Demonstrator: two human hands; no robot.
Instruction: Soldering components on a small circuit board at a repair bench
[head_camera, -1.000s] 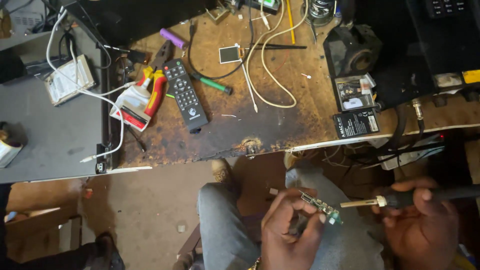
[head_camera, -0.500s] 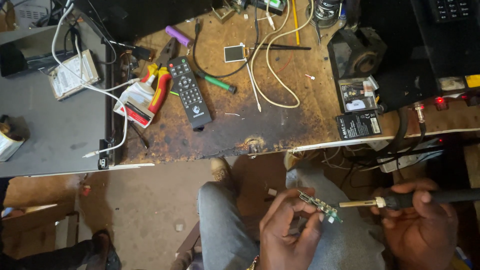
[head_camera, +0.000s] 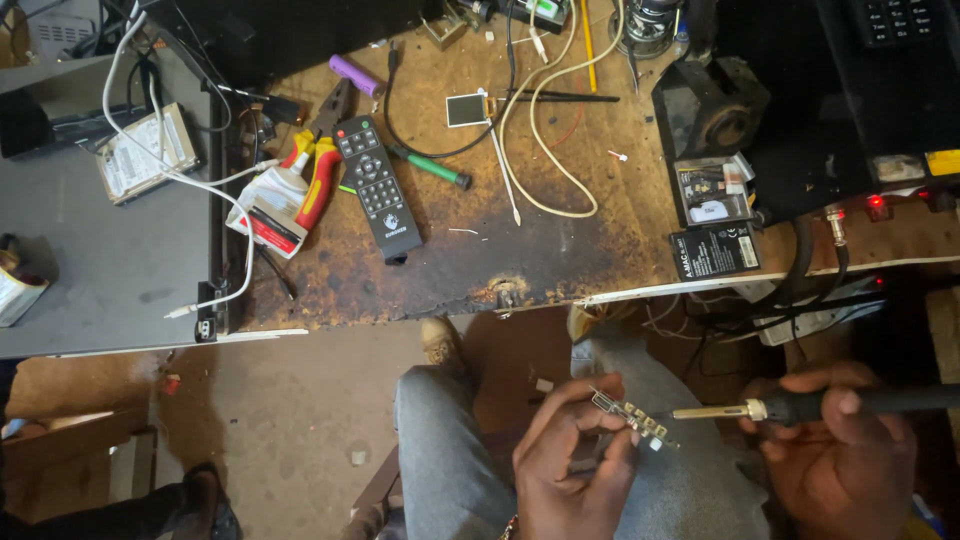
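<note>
The soldering iron tip now sits closer to the small circuit board than a second ago, nearly touching its end; the desk has slid slightly lower in view.

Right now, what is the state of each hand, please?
Left hand: fingers closed on a small circuit board.
Right hand: fingers closed on the soldering iron, its tip at the board.

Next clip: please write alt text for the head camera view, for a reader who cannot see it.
A seated person's left hand pinches a small circuit board over their lap while the right hand holds a soldering iron, tip at the board's edge. Above lies a scorched wooden workbench with a black remote, red-handled pliers, cables and a hard drive.
</note>
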